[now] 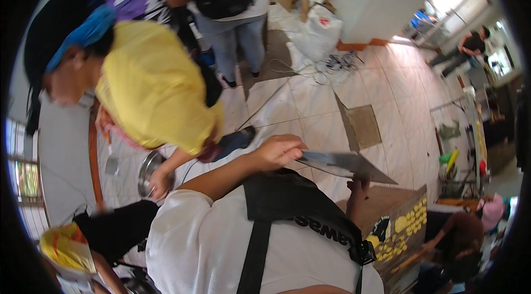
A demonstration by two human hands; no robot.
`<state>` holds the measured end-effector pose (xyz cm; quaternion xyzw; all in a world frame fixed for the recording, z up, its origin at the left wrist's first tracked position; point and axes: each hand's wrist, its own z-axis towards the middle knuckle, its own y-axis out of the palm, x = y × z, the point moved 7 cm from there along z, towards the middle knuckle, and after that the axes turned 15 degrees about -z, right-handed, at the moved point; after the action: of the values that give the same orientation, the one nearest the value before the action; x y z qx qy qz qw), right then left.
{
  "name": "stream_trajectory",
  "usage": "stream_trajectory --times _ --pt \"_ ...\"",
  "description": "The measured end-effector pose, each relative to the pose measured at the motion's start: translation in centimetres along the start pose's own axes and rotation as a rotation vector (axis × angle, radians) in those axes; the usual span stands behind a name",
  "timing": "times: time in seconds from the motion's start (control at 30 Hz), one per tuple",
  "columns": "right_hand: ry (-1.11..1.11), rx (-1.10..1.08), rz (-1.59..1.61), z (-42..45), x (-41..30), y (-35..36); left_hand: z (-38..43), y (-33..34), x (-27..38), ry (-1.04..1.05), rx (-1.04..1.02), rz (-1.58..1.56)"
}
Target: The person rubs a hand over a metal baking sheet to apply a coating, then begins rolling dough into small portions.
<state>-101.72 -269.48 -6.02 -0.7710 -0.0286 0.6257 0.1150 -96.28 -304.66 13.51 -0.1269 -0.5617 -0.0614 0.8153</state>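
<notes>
A thin, flat metal sheet or tray [346, 164] is held out level in front of my torso. My left hand [280, 151] grips its left end, with the fingers curled over the edge. Under its right end, my right hand [359, 186] holds the near edge; part of that hand is in shadow. Below the hands lies the black bag or apron panel [286, 196] that I wear over a white shirt. It bears lettering and has a strap and a buckle.
A person in yellow [153, 82] bends close on my left, holding a spatula [112, 163], one hand at a metal bowl [149, 174]. To my right, a wooden table [386, 196] carries flattened dough pieces [400, 225]; someone there handles a rolling pin [406, 263]. Cables [336, 64] lie on the tiles.
</notes>
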Motion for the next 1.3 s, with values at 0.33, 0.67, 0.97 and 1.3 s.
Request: stream_trajectory --times 0.33,0.67,0.97,1.3 --pt "0.060 0.029 0.053 4.2 -2.4 1.5 13.1 -3.9 -4.7 0.131 0.001 0.097" --pt "0.118 0.162 0.111 21.6 -5.0 5.0 29.0 -10.4 -12.9 0.137 -0.150 0.041" --pt "0.044 0.174 0.038 40.0 -10.1 11.2 39.6 -19.4 -17.4 0.148 -0.059 0.051" --pt "0.022 -0.147 -0.012 61.3 -13.4 22.9 49.2 -28.3 -26.0 -0.002 0.155 0.172"
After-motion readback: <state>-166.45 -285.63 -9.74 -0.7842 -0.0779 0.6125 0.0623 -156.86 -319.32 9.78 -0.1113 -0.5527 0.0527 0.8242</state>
